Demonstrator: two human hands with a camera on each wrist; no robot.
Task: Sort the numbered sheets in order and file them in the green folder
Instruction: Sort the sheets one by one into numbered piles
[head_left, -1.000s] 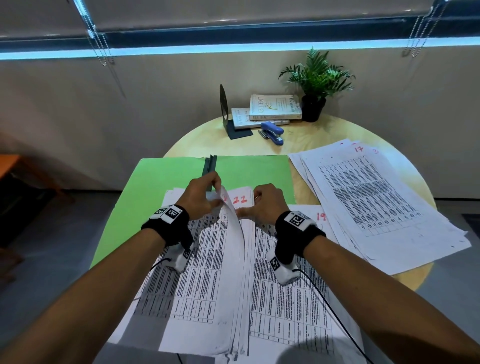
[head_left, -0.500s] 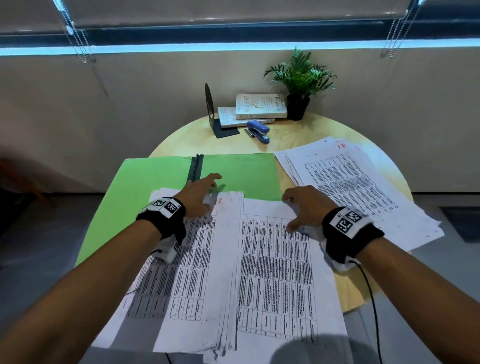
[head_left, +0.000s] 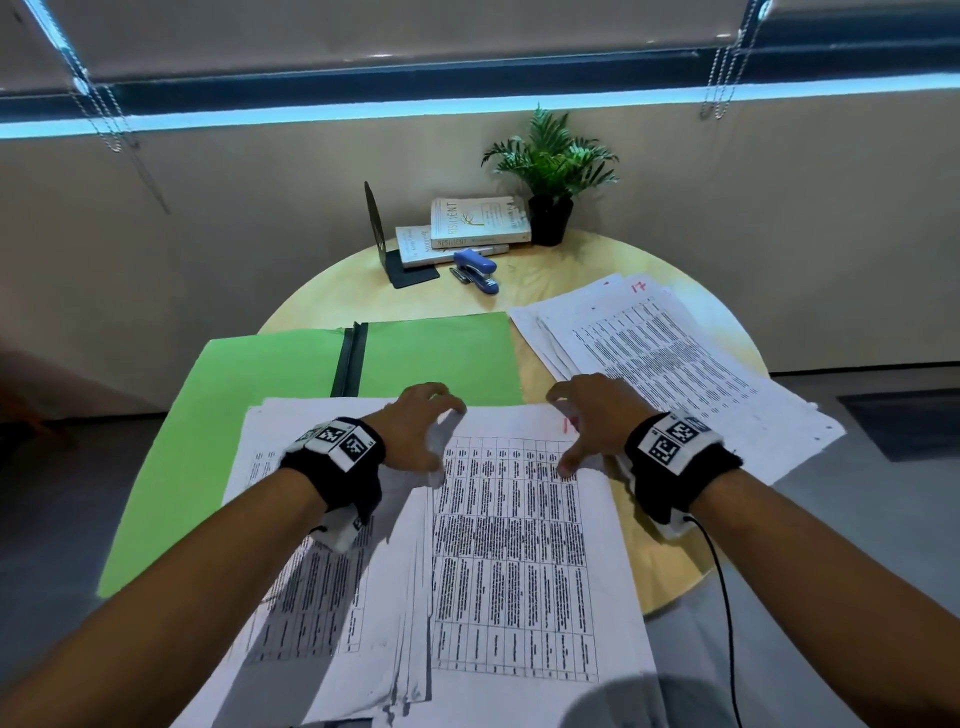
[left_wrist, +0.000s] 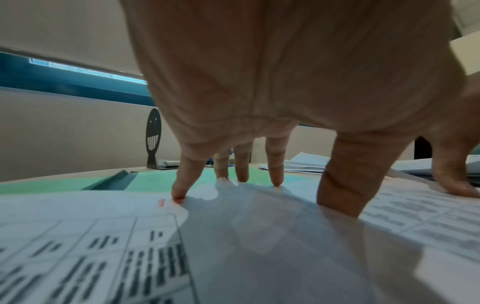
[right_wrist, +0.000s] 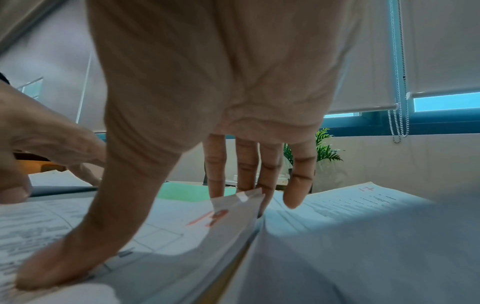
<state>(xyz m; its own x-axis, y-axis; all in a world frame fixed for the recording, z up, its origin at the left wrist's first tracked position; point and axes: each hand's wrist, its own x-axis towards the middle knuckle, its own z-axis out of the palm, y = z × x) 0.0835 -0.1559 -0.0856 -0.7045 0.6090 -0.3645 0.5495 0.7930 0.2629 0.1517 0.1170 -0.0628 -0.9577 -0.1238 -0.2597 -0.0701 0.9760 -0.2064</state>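
Near the bottom middle of the head view lies a pile of white printed sheets (head_left: 511, 551) with black tables on them. Its top edge lies over the open green paper folder (head_left: 441, 353), which is flat on the round pale wooden table (head_left: 550, 275). The left hand (head_left: 415, 423) is at the pile's top left part, arched up, with its spread fingertips (left_wrist: 179, 194) pressing down on the paper. The right hand (head_left: 592, 415) is at the pile's top right corner, beside a red number 19. Its thumb presses flat on the top sheet and its fingers (right_wrist: 296, 185) reach down past the far edge; neither hand grips anything. Toward the right of the frame lies a second heap of white sheets (head_left: 670, 358), with a red 17 on top.
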